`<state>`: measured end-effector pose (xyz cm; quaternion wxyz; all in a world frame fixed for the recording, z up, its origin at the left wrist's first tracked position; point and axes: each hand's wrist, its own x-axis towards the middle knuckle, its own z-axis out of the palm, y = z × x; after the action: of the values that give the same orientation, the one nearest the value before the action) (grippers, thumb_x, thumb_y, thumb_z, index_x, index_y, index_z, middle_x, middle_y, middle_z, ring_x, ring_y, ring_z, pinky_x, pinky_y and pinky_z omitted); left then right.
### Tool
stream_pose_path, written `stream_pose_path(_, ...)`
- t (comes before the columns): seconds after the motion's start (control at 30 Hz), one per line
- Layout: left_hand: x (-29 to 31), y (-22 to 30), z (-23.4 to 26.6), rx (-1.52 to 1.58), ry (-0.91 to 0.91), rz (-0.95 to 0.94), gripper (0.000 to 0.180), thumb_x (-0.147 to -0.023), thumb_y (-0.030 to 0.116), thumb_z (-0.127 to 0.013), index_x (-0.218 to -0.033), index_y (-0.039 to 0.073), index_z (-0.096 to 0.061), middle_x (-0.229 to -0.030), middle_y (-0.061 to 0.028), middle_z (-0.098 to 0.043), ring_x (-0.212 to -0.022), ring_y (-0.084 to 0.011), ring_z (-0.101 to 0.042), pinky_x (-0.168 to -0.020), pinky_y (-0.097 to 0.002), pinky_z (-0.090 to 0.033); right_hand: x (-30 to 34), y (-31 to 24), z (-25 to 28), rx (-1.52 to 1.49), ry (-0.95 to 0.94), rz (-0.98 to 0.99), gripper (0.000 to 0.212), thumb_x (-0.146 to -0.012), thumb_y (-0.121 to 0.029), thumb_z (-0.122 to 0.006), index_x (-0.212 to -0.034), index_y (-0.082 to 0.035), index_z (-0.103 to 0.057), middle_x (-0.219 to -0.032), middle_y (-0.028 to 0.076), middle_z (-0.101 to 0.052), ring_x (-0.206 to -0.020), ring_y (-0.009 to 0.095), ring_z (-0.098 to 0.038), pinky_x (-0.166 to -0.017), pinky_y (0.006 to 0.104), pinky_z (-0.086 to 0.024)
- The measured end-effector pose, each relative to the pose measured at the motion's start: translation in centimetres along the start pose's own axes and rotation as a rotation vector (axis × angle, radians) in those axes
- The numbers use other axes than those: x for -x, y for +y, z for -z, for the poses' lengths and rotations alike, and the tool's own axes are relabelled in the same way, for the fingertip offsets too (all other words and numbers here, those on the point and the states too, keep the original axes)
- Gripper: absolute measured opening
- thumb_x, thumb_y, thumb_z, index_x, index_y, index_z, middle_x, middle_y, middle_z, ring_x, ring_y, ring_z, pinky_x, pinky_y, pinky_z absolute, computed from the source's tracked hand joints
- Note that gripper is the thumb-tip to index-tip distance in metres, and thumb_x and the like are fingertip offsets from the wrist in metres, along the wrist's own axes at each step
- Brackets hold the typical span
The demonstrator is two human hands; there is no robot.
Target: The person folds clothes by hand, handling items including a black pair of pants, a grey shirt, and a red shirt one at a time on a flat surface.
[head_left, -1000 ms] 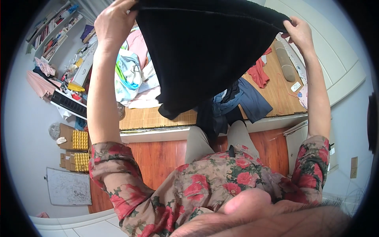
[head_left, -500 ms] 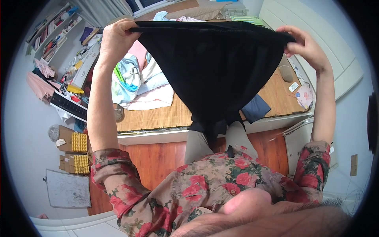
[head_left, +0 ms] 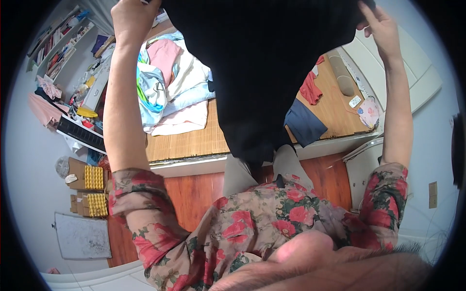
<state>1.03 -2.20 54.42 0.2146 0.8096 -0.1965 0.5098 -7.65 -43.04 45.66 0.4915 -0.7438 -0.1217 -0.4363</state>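
A bed [head_left: 187,143] with a slatted mat spreads below and between the left hand [head_left: 132,22] and the right hand [head_left: 386,34], and a reddish wooden floor [head_left: 191,186] shows nearer the body than either. A white panel [head_left: 412,94] curves along the far side of the right hand. A heap of pastel clothes [head_left: 162,89] lies on the bed, inward of the left forearm and lower than that hand. Beneath the right hand, on the bed, are a tan bolster [head_left: 341,72], then a dark blue garment [head_left: 307,123] further inward, a red garment [head_left: 311,89] between those two, and a small white object [head_left: 355,101] (too small to make out). What stands in the way is the black garment [head_left: 262,63], which covers the middle of the bed from view.

The left hand is closed on the cloth's upper corner, though the top edge of the view cuts off part of its grip. The right hand pinches the opposite upper edge between thumb and finger, its other fingers loosely bent.

The black garment hangs between the two hands, stretched wide at their level and narrowing below them, its lower end down by the grey trousers [head_left: 239,177].
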Motion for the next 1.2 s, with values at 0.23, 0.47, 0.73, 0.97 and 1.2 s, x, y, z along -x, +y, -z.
stream_pose_path(0.23, 2.5, -2.4, -1.8, 0.109, -0.162, -0.111, 0.021, -0.077, 0.021, -0.073, -0.092, 0.007, -0.071, -0.073, -0.0081, -0.069, -0.066, -0.0158, -0.068, -0.062, -0.0263, -0.053, -0.2, -1.4, 0.4, -0.088, 0.135, 0.089, 0.023, -0.093, -0.019, -0.057, -0.095, 0.002, -0.067, -0.079, 0.001, -0.066, -0.069, 0.008, -0.058, -0.063, 0.0204, -0.047)
stream_pose_path(0.47, 7.8, -4.9, 0.0, 0.312, -0.744, 0.138, 0.017, -0.076, 0.011, -0.074, -0.088, 0.000, -0.070, -0.067, -0.0050, -0.067, -0.063, -0.0084, -0.064, -0.058, -0.0219, -0.050, 3.4, 0.7, -2.5, -0.605, -0.150, -0.131, 0.024, -0.097, -0.016, -0.049, -0.111, 0.002, -0.058, -0.099, 0.006, -0.066, -0.085, 0.011, -0.063, -0.077, 0.0237, -0.051)
stream_pose_path(0.73, 16.0, 2.6, -6.4, 0.872, -0.838, 0.158, 0.062, -0.081, 0.021, -0.072, -0.134, 0.003, -0.044, -0.124, -0.0100, -0.056, -0.114, -0.0154, -0.051, -0.098, -0.0295, -0.039, 7.7, 2.5, -13.1, -0.247, -0.616, 0.109, 0.026, -0.093, -0.021, -0.055, -0.098, 0.004, -0.058, -0.078, 0.004, -0.058, -0.076, 0.009, -0.050, -0.071, 0.0272, -0.043)
stream_pose_path(0.97, 16.5, 7.0, -9.2, 1.048, -0.628, 0.405, 0.020, -0.091, 0.018, -0.062, -0.097, -0.001, -0.067, -0.084, 0.0007, -0.067, -0.073, -0.0043, -0.058, -0.064, -0.0179, -0.047, 9.3, 3.9, -15.1, -0.232, -0.449, 0.001, 0.033, -0.086, -0.025, -0.067, -0.104, 0.002, -0.060, -0.090, 0.005, -0.064, -0.080, 0.011, -0.059, -0.074, 0.0259, -0.048)
stream_pose_path(1.2, 12.4, 7.5, -6.5, 0.542, -0.547, -0.084, 0.015, -0.088, 0.012, -0.065, -0.091, -0.002, -0.068, -0.074, 0.0001, -0.066, -0.067, -0.0034, -0.055, -0.060, -0.0199, -0.044, 19.6, 4.9, -12.5, 0.003, -0.220, -0.044, 0.042, -0.073, -0.026, -0.077, -0.100, 0.000, -0.060, -0.089, 0.011, -0.063, -0.077, 0.023, -0.063, -0.069, 0.0331, -0.051)
